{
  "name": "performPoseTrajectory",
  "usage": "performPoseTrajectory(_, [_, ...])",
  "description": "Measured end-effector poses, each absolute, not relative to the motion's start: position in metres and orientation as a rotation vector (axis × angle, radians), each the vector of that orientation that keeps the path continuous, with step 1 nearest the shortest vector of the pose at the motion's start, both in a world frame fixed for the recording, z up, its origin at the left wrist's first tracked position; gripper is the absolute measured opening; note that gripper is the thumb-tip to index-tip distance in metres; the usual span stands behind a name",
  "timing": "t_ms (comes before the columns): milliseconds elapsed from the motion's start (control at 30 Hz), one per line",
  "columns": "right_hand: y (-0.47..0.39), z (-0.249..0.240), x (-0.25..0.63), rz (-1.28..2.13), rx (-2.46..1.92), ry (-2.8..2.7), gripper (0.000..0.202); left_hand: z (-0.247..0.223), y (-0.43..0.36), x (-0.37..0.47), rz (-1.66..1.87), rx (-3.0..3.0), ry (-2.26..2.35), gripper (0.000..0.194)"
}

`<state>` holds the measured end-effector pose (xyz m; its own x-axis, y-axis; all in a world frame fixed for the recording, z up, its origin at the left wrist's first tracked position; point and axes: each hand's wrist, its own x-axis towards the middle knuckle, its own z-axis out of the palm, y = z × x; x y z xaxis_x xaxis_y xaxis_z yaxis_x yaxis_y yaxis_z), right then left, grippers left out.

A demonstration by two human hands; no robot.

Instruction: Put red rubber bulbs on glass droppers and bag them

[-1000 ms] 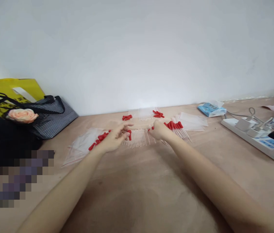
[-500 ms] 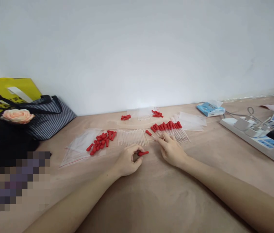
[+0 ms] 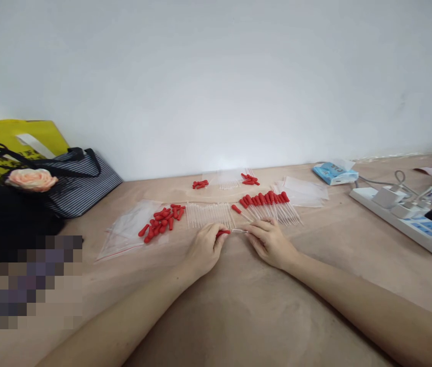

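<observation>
On the table, a row of bare tubes lies just beyond the left hand. L of this row: a bulb pile, partly on flat bags. R of it: the bulb-fitted tubes, beyond the right hand. Behind, nr the wall, one bag is btwn two bulb heaps. Further R: more bags, tissue pack & power strip. Far L: the handbags, w/ a flower before them.
</observation>
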<state>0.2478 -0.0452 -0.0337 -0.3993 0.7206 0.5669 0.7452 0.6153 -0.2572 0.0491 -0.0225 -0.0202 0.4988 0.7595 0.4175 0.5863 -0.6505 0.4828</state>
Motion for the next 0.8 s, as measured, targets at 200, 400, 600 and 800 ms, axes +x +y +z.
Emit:
performPoseTrajectory(200, [-0.0463, -0.0331, 0.2441, -0.050, -1.122, -2.159, 0.023, -0.0213, -0.0219, 0.0486, 0.875, 2.460, 1.153, 0.013])
performPoseTrajectory(400, [-0.0477, -0.0327, 0.2417, -0.101, -1.112, -2.145, 0.023, -0.0184, -0.0215, 0.0491, 0.899, 2.411, 1.125, 0.017])
performPoseTrajectory(600, [-0.0504, -0.0320, 0.2386, -0.107, -1.004, -2.178, 0.021, -0.0189, -0.0189, 0.0487, 0.941, 2.432, 1.096, 0.016])
performPoseTrajectory(800, [-0.0494, -0.0306, 0.2396, -0.050, -0.903, -2.210, 0.020, -0.0198, -0.0194, 0.0470, 1.004, 2.481, 0.987, 0.017])
